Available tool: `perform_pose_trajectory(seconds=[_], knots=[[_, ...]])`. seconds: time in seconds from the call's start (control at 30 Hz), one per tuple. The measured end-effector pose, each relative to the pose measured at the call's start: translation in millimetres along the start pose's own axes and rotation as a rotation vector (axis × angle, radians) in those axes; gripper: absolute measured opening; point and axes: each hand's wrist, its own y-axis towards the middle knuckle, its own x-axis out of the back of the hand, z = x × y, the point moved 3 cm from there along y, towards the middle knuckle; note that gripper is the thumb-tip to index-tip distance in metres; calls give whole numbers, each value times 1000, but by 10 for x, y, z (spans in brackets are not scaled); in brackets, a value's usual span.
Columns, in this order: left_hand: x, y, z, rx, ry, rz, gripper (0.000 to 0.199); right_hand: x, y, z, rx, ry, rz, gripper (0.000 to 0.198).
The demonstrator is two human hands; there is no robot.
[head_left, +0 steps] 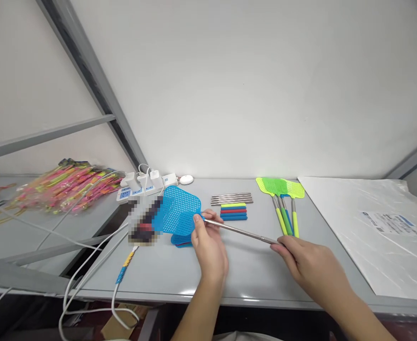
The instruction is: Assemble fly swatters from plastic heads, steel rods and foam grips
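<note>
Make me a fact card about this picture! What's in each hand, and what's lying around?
Left hand: holding a blue swatter head near its neck
Right hand: gripping the far end of a metal rod
Lying side by side: loose rods, colored tubes
Tube colors: yellow-green, blue, red
Toward the right: swatters, then a white package
Toward the left: power strip with plugs

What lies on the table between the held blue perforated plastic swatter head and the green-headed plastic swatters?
In the head view: thin silver metal rods and, nearer the camera, blue, red and yellow-green tubular grips.
</note>
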Motion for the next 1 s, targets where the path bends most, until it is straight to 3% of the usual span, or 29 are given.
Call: perform_pose_trajectory(seconds=[0.23,0.37,0.5,0.6,0.7,0.8,0.87,1.0], knots=[[188,60,63,72,26,-29,34,44,118,52,-64,-5,111,44],[216,92,-18,90,59,6,33,-78,186,16,-139,306,352,44],[171,161,-210,112,12,42,28,-160,220,110,-85,530,488,40],[157,216,-320,137,-25,-29,34,-250,219,143,7,386,413,33],[179,276,-393,99,-27,-70,38,-332,199,92,65,243,236,27],[203,320,-462,49,-33,-52,38,-342,171,39,37,299,164,31],[187,299,-494,6,-32,-9,39,-336,160,61,-31,505,293,35],[34,57,-386,6,8,141,41,-354,137,321,-232,1285,850,47]])
